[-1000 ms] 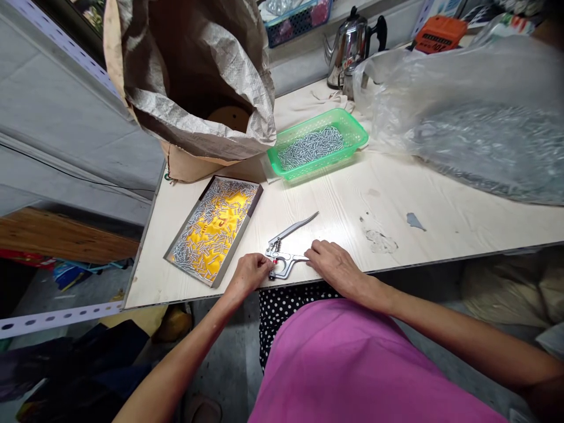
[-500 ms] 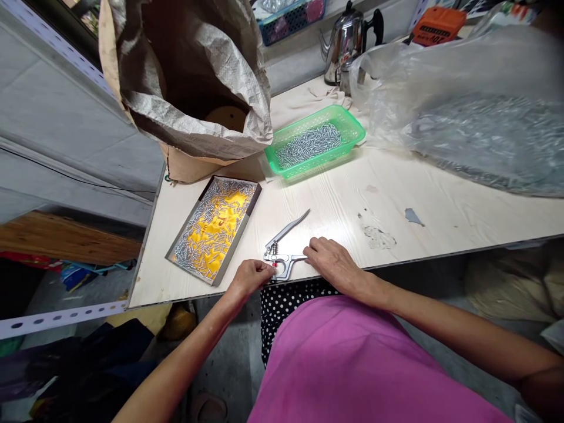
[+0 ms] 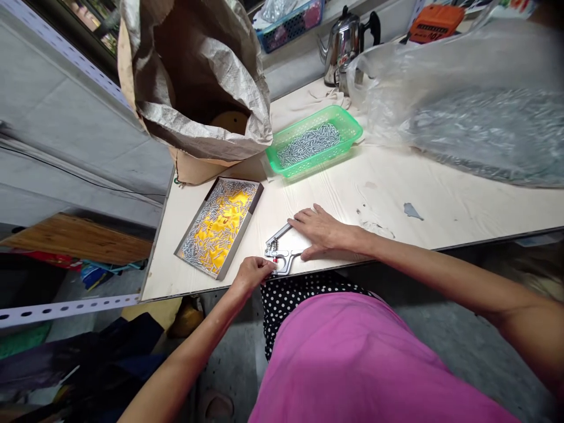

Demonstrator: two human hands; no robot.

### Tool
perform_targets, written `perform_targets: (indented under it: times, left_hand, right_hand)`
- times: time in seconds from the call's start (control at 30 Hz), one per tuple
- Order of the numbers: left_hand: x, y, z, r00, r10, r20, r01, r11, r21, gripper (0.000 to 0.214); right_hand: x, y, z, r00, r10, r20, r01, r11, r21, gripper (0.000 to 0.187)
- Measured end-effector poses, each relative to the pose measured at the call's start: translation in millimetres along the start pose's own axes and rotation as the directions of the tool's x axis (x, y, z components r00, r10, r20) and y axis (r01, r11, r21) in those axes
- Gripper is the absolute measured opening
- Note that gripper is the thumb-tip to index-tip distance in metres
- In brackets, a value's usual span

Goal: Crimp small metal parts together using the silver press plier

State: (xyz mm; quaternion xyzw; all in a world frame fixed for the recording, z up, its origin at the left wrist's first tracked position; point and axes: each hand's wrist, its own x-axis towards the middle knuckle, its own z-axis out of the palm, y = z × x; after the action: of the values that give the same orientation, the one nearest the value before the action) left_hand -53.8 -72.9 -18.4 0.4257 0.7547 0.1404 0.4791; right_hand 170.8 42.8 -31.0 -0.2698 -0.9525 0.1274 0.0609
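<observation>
Near the front edge of the table lies a pair of silver hand pliers (image 3: 285,258) with a coiled spring by the jaw and a small red part. Across its two handles sits my right hand (image 3: 321,230), fingers on the upper handle and thumb by the lower one. My left hand (image 3: 254,272) pinches at the jaw end, beside the red part; whatever is between the fingertips is too small to make out. To the left of the pliers is a shallow tray (image 3: 241,239) of small silver metal pieces (image 3: 207,232) on yellow material.
Behind the pliers stands a green basket (image 3: 317,163) of small metal pieces. A large open sack (image 3: 202,132) is at the back left. On the right lies a clear plastic bag (image 3: 484,135) of metal pieces. A kettle (image 3: 346,44) and an orange box (image 3: 436,23) are farther back.
My right hand has moved up and spread from the lower handle over both handles, and the upper handle has swung down towards the lower one. My left hand stays at the jaw.
</observation>
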Motion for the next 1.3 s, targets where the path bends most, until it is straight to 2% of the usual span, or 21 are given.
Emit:
perform_targets:
  times: [0.23,0.33,0.37,0.43,0.5,0.57,0.67,0.73,0.8,0.87,0.93,1.03,1.17,1.3]
  left_hand:
    - [-1.6,6.3,2.1,0.999,-0.040,-0.031,0.040,0.999,0.016,0.037]
    - [-5.6,7.2,3.4,0.999,-0.041,-0.036,0.044,0.994,0.097,0.036]
    - [-7.9,7.3,4.1,0.998,-0.014,-0.066,0.025,0.987,0.159,0.035]
    - [-13.1,8.5,6.3,0.977,0.126,-0.170,-0.063,0.940,0.335,0.034]
    - [-16.8,12.4,10.3,0.911,0.340,-0.233,-0.177,0.833,0.524,0.031]
    - [-16.4,19.5,15.9,0.839,0.518,-0.168,-0.300,0.697,0.652,0.034]
    - [-7.4,34.2,24.2,0.777,0.628,0.042,-0.453,0.512,0.730,0.059]
    - [1.0,44.4,27.1,0.770,0.619,0.154,-0.494,0.426,0.758,0.067]
    - [7.8,54.0,27.8,0.780,0.585,0.222,-0.497,0.363,0.788,0.070]
    - [11.8,62.4,27.7,0.788,0.562,0.252,-0.482,0.309,0.820,0.074]
    - [13.9,69.4,28.4,0.782,0.559,0.275,-0.479,0.258,0.839,0.076]
    - [16.3,75.5,31.0,0.744,0.584,0.325,-0.525,0.208,0.825,0.063]
    - [20.5,74.2,33.4,0.694,0.630,0.347,-0.583,0.209,0.785,0.047]
    - [25.7,68.7,33.1,0.673,0.655,0.343,-0.599,0.212,0.772,0.041]
  right_hand:
    - [-12.3,-9.2,-1.8,0.999,-0.006,-0.050,0.008,0.999,0.038,0.071]
    - [-18.9,-13.6,-0.5,0.996,0.008,-0.084,-0.003,0.998,0.061,0.063]
    - [-20.6,-15.1,-0.3,0.996,0.018,-0.091,-0.012,0.998,0.069,0.061]
    - [-22.9,-18.4,-0.6,0.995,0.033,-0.096,-0.025,0.997,0.079,0.060]
    - [-24.2,-21.3,-1.3,0.994,0.041,-0.098,-0.032,0.996,0.086,0.060]
    - [-25.2,-22.8,-1.6,0.994,0.050,-0.101,-0.041,0.995,0.086,0.062]
    - [-28.6,-19.9,-1.1,0.995,0.039,-0.093,-0.031,0.996,0.081,0.070]
    - [-33.0,-14.8,-0.8,0.997,0.017,-0.079,-0.010,0.997,0.081,0.079]
    - [-38.4,-9.3,-1.8,0.998,0.033,-0.056,-0.029,0.997,0.073,0.084]
    - [-43.1,-6.0,-4.4,0.996,0.079,-0.031,-0.078,0.996,0.053,0.079]
    - [-46.2,-6.1,-8.3,0.993,0.114,-0.009,-0.113,0.993,0.032,0.067]
    - [-48.5,-10.6,-15.3,0.990,0.141,0.021,-0.141,0.990,0.001,0.050]
    - [-50.0,-16.9,-23.3,0.988,0.141,0.058,-0.140,0.990,-0.019,0.030]
    - [-47.7,-19.5,-24.2,0.987,0.149,0.054,-0.149,0.989,-0.014,0.025]
